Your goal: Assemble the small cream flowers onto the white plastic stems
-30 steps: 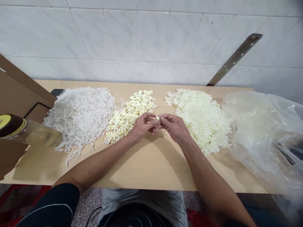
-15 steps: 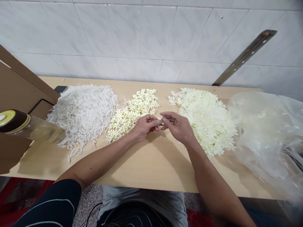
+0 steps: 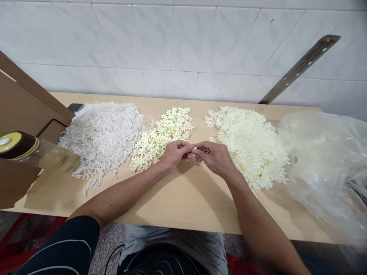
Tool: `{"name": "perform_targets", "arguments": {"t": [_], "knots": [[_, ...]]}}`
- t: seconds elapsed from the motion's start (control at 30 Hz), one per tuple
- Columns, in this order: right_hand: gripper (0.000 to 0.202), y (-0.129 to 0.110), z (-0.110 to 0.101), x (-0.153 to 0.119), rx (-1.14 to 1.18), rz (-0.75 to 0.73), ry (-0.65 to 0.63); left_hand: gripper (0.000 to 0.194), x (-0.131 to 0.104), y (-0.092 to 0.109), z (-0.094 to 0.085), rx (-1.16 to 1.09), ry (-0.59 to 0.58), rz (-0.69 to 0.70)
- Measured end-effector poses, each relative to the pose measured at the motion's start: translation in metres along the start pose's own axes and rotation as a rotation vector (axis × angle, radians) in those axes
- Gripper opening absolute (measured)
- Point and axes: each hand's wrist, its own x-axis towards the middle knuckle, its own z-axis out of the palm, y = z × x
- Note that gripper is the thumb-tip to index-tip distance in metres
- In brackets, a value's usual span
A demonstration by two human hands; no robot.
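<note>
My left hand [image 3: 175, 154] and my right hand [image 3: 213, 156] meet fingertip to fingertip above the table, both pinched on a small pale flower [image 3: 194, 148] that the fingers mostly cover. Just behind my left hand spreads a pile of yellow-centred flowers [image 3: 163, 133]. Pale flower pieces [image 3: 250, 145] form a larger heap beside my right hand. At the left rests a heap of thin white stems [image 3: 103, 133].
On the wooden table [image 3: 183, 202], a clear jar with a yellow and brown lid [image 3: 54, 152] is at the left beside a cardboard box [image 3: 23, 99]. A clear plastic bag [image 3: 323, 160] covers the right end. A metal strip [image 3: 299, 69] leans on the tiled wall.
The fingers of my right hand have closed in toward my left fingertips, and the hand sits slightly lower. A loose flower piece behind it is now uncovered.
</note>
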Motion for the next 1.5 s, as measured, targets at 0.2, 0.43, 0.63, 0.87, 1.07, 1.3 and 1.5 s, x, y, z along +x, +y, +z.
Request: {"name": "perform_targets", "arguments": {"t": [0.2, 0.43, 0.63, 0.87, 1.07, 1.3, 1.5], "knots": [[0.022, -0.001, 0.004, -0.001, -0.219, -0.092, 0.058, 0.043, -0.005, 0.001, 0.006, -0.034, 0.016, 0.043], [0.023, 0.011, 0.013, 0.002, -0.218, -0.134, 0.148, 0.039, -0.001, -0.001, 0.005, -0.133, 0.023, -0.037], [0.024, 0.014, 0.015, 0.002, -0.103, -0.072, 0.213, 0.038, 0.003, -0.001, 0.002, -0.163, 0.009, -0.083], [0.022, 0.015, 0.009, 0.003, -0.141, -0.155, 0.226, 0.043, 0.003, -0.002, -0.001, -0.132, -0.008, -0.076], [0.024, 0.011, 0.003, 0.003, -0.175, -0.234, 0.159, 0.050, 0.004, -0.003, -0.003, -0.083, -0.020, -0.056], [0.023, 0.010, 0.005, 0.001, -0.150, -0.220, 0.170, 0.046, 0.002, -0.001, -0.001, -0.020, 0.007, -0.039], [0.021, 0.017, 0.006, 0.004, -0.042, -0.138, 0.128, 0.038, 0.003, -0.002, -0.005, -0.012, -0.041, -0.034]]}}
